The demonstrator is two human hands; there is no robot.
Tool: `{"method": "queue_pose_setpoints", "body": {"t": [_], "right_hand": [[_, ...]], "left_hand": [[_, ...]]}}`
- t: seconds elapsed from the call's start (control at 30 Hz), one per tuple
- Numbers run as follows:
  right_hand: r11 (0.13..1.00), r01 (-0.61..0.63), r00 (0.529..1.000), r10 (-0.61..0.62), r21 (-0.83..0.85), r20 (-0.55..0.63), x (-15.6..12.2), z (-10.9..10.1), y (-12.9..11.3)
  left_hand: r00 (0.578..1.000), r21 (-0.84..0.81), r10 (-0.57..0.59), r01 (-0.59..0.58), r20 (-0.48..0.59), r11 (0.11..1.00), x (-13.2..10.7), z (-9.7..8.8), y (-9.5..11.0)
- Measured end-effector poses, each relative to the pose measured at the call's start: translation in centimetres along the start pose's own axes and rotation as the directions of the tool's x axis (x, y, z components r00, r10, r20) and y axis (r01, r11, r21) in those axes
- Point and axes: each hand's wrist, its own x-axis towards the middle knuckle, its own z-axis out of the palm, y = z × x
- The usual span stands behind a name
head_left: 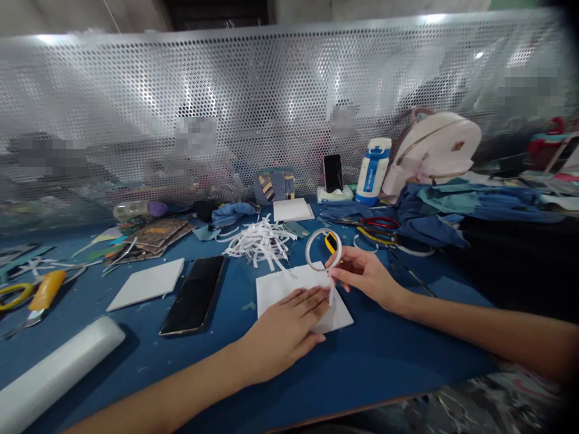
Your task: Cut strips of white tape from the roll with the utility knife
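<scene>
My left hand [289, 325] lies flat, fingers stretched out, on a white sheet or stack of paper [278, 288] on the blue table. My right hand [364, 274] pinches a narrow roll of tape [309, 253], held upright just above the sheet's right part. A short pale strip [332, 295] hangs below the roll, beside my left fingertips. A yellow-and-black tool [332, 243] shows through the ring; its kind is partly hidden. Behind the sheet lies a heap of curled white paper strips [260, 242].
A phone [194, 295] and a white pad [147, 283] lie left, near yellow-handled scissors [18, 295] and a long white object [63, 374]. Behind stand a bottle [373, 172], a backpack [441, 144] and a perforated metal screen [253, 90]. Denim cloth [425, 211] lies right.
</scene>
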Motion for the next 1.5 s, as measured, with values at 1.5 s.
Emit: {"method": "queue_pose_setpoints", "body": {"t": [1.5], "right_hand": [[0.973, 0.146, 0.987, -0.157, -0.176, -0.045, -0.3, -0.2, -0.3]], "left_hand": [[0.984, -0.248, 0.097, -0.131, -0.147, 0.96, -0.6, -1.2, 0.8]]}}
